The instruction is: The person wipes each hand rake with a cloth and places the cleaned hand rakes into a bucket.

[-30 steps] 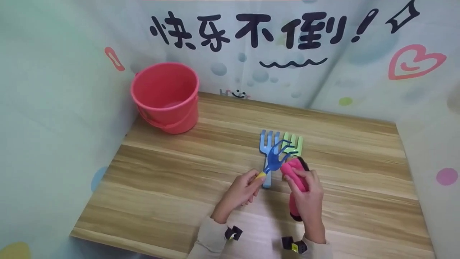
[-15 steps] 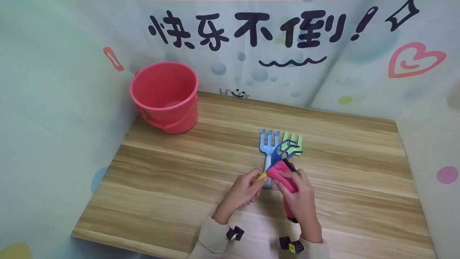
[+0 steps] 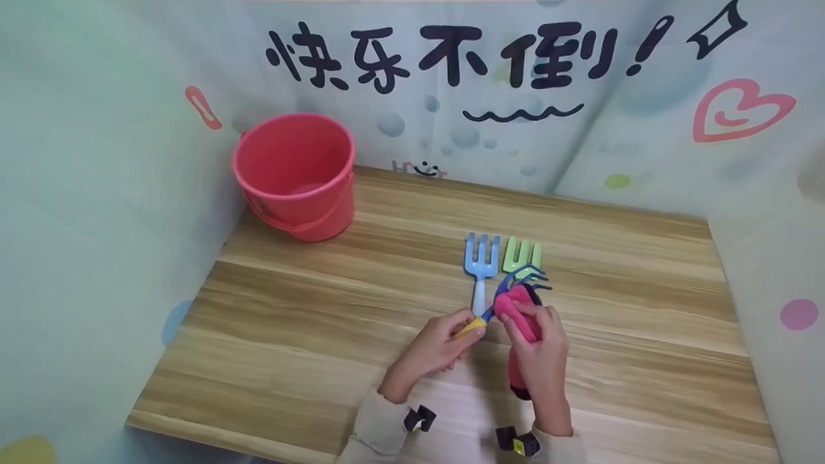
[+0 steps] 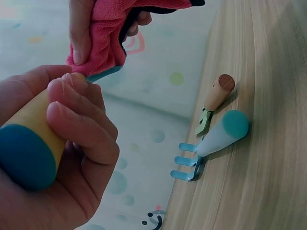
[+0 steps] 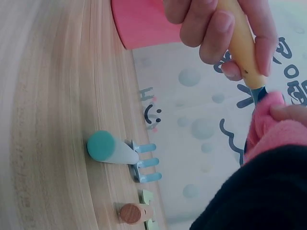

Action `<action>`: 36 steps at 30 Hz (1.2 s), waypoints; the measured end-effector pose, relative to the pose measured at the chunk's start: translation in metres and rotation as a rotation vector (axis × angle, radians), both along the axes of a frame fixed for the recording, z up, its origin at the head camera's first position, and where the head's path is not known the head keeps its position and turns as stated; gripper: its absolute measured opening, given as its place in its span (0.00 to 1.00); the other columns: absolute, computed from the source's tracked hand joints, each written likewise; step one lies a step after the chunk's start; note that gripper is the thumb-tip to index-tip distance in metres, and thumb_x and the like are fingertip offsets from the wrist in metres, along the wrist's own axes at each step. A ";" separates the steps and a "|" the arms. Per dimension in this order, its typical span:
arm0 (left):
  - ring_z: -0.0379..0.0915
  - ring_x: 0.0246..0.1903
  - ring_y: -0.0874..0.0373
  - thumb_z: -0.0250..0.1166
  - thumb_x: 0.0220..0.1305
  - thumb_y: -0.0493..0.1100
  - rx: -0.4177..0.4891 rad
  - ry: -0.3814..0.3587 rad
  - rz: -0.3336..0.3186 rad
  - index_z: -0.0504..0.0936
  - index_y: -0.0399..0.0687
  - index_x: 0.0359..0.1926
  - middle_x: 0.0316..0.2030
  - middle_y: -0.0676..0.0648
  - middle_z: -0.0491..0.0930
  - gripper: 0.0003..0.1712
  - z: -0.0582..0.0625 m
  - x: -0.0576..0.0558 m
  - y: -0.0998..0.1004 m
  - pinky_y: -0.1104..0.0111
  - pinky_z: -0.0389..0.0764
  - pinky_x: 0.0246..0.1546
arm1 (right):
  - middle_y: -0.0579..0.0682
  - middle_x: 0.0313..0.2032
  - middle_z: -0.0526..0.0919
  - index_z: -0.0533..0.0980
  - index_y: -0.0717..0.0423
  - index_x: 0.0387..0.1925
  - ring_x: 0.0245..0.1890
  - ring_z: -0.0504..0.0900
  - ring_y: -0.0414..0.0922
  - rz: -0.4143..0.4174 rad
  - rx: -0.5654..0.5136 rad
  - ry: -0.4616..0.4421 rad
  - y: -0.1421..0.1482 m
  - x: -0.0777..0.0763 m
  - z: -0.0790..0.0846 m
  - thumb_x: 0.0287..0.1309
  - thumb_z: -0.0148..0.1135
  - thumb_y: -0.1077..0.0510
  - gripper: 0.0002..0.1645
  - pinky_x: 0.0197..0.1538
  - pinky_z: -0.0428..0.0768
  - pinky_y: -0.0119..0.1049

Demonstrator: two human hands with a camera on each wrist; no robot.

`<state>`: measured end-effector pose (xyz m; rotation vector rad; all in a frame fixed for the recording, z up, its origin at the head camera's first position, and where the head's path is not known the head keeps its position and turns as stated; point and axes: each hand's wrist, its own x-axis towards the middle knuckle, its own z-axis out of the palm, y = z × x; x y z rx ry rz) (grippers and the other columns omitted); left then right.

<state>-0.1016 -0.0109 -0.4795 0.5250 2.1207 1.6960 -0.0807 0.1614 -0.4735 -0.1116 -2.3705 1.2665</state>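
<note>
My left hand [image 3: 445,341] grips the yellow handle [image 5: 242,48] of a small hand rake [image 3: 510,277], whose thin blue tines point up and to the right. A pink plush cloth [image 4: 108,36] with black edging is pinched in my right hand [image 3: 544,348]. The cloth lies against the blue metal just beyond the handle and hides part of the rake's head. Its loose end hangs down beneath the right hand. Behind the hands, a light blue hand fork [image 3: 481,261] lies on the table beside a light green fork [image 3: 521,256], which the rake partly overlaps in the head view.
At the table's back left stands a red bucket [image 3: 338,216] with its handle lowered. The wood-grain table [image 3: 309,335] ends at a printed curtain [image 3: 412,96] behind. Similar pale curtain walls rise at both sides.
My right hand has brought the cloth leftward onto the rake's blue metal. After that, both hands have shifted slightly right, and the rake's tines now sit lower and further right.
</note>
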 end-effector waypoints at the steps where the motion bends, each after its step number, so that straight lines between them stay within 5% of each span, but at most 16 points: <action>1: 0.61 0.09 0.66 0.54 0.68 0.51 -0.007 0.002 -0.009 0.74 0.48 0.39 0.15 0.53 0.67 0.11 0.001 0.001 0.000 0.78 0.63 0.08 | 0.53 0.35 0.78 0.79 0.58 0.39 0.33 0.72 0.40 -0.021 -0.007 0.008 0.000 0.000 0.000 0.47 0.70 0.61 0.15 0.33 0.73 0.24; 12: 0.60 0.08 0.66 0.54 0.68 0.49 -0.045 -0.023 -0.064 0.73 0.47 0.35 0.13 0.56 0.66 0.11 0.003 0.004 0.001 0.77 0.62 0.07 | 0.55 0.32 0.80 0.76 0.62 0.36 0.26 0.70 0.38 -0.192 -0.107 0.031 -0.004 -0.001 -0.002 0.50 0.68 0.62 0.12 0.26 0.69 0.24; 19: 0.61 0.09 0.66 0.54 0.68 0.51 -0.093 0.004 -0.085 0.72 0.50 0.34 0.15 0.56 0.66 0.11 0.009 0.007 0.001 0.79 0.62 0.08 | 0.54 0.26 0.78 0.73 0.66 0.35 0.20 0.76 0.34 -0.228 -0.323 0.024 -0.003 -0.002 -0.001 0.51 0.65 0.64 0.11 0.23 0.76 0.24; 24: 0.61 0.10 0.66 0.53 0.68 0.51 -0.106 0.035 -0.085 0.72 0.50 0.35 0.15 0.56 0.66 0.11 0.011 0.008 0.004 0.80 0.63 0.09 | 0.46 0.28 0.76 0.72 0.65 0.37 0.21 0.77 0.36 -0.269 -0.444 0.032 -0.002 -0.005 -0.002 0.54 0.64 0.62 0.13 0.25 0.78 0.25; 29: 0.60 0.11 0.67 0.53 0.68 0.51 -0.101 0.039 -0.063 0.72 0.49 0.36 0.17 0.56 0.66 0.11 0.010 0.008 0.005 0.80 0.63 0.10 | 0.48 0.34 0.75 0.72 0.57 0.40 0.25 0.77 0.39 -0.305 -0.613 0.044 0.000 -0.004 0.001 0.55 0.64 0.58 0.13 0.26 0.78 0.25; 36: 0.61 0.10 0.66 0.52 0.69 0.50 -0.078 -0.007 0.010 0.73 0.47 0.39 0.17 0.54 0.68 0.12 0.007 0.003 -0.006 0.78 0.63 0.08 | 0.51 0.43 0.72 0.71 0.51 0.40 0.29 0.75 0.41 -0.348 -0.807 0.183 0.020 0.000 0.012 0.54 0.65 0.59 0.13 0.27 0.78 0.25</action>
